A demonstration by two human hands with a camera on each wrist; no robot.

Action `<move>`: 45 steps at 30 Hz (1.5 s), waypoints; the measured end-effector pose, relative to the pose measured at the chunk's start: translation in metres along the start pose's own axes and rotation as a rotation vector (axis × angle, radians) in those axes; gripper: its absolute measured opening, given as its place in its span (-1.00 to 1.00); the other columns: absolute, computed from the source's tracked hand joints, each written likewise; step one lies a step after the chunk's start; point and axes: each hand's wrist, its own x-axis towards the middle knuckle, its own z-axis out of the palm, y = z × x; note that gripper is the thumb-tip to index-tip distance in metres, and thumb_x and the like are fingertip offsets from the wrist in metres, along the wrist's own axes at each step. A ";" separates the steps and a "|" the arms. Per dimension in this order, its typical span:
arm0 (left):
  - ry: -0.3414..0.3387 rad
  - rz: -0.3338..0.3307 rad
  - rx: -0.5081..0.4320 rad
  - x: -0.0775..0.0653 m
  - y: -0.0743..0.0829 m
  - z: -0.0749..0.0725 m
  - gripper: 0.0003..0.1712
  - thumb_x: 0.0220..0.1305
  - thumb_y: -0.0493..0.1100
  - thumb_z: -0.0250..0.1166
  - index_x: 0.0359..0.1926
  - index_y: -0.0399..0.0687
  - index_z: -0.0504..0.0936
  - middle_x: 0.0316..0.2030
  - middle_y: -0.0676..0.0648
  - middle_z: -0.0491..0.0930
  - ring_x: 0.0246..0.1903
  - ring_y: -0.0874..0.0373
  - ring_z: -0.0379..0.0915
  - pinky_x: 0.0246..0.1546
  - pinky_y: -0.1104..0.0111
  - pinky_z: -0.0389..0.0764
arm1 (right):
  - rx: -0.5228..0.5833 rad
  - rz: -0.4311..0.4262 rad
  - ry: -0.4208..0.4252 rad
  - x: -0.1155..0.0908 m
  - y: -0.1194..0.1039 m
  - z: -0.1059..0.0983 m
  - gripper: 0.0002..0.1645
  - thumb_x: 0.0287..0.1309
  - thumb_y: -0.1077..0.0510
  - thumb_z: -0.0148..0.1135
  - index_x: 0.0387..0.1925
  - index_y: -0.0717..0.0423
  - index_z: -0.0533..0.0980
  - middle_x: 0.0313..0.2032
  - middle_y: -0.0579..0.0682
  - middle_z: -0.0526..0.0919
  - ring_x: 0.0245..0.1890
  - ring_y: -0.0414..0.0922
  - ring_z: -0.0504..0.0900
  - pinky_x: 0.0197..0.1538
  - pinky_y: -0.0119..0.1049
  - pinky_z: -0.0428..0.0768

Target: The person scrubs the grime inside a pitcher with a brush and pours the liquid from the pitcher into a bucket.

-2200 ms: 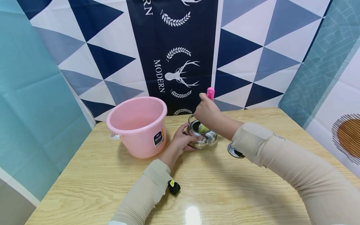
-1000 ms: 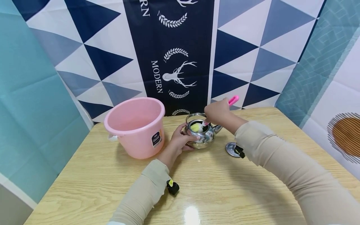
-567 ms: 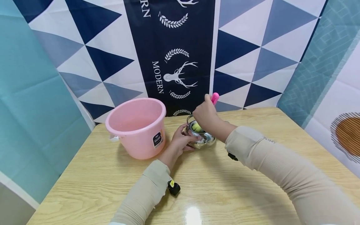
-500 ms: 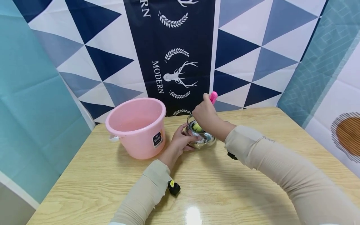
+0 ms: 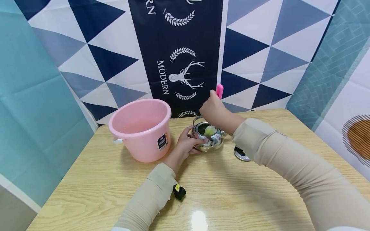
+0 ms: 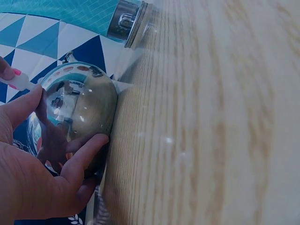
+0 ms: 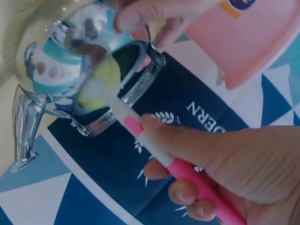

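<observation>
My left hand holds a shiny metal teapot by its left side, thumb near the mouth and fingers low on the belly. In the left wrist view the fingertips press the teapot's rounded wall, close to the table. My right hand grips the pink and white handle of a cleaning brush. Its yellow and white head sits in the teapot's mouth, with the lower part hidden inside. The spout points right, partly behind my right forearm in the head view.
A pink bucket stands left of the teapot. On the right, a round metal piece with a wide rim lies partly behind my sleeve. The wooden table runs back to a patterned cloth wall.
The brush handle leaned right a second ago and then swung back nearer upright. Since half a second ago, my right hand rises slightly and the brush head shifts right in the mouth. My left hand keeps its hold.
</observation>
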 end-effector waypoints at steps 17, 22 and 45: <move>0.012 0.000 -0.008 -0.001 0.001 0.002 0.00 -0.10 -0.39 0.55 0.34 0.29 0.35 0.08 -0.17 0.37 -0.23 -0.04 0.56 -0.29 -0.01 0.69 | 0.470 0.060 -0.201 0.000 0.027 0.033 -0.57 0.18 -0.24 0.27 -0.51 0.00 0.60 -0.52 -0.10 0.62 -0.42 -0.06 0.56 -0.02 0.13 0.46; 0.013 0.008 -0.009 -0.002 0.002 0.002 0.00 -0.10 -0.38 0.56 0.34 0.30 0.35 0.09 -0.16 0.36 -0.25 -0.03 0.56 -0.31 0.01 0.70 | 0.444 0.136 -0.128 -0.003 0.017 0.040 -0.62 0.17 -0.19 0.30 -0.47 0.02 0.63 -0.50 -0.04 0.65 -0.42 -0.03 0.58 0.06 0.16 0.37; 0.007 0.027 0.004 0.000 -0.001 0.002 0.00 -0.10 -0.39 0.56 0.35 0.26 0.35 0.04 -0.17 0.40 -0.30 -0.01 0.57 -0.42 0.06 0.71 | -0.063 0.024 0.307 -0.018 -0.006 0.026 -0.67 0.10 0.25 0.29 -0.72 -0.07 0.52 -0.73 -0.11 0.44 -0.62 -0.12 0.39 -0.12 -0.10 0.19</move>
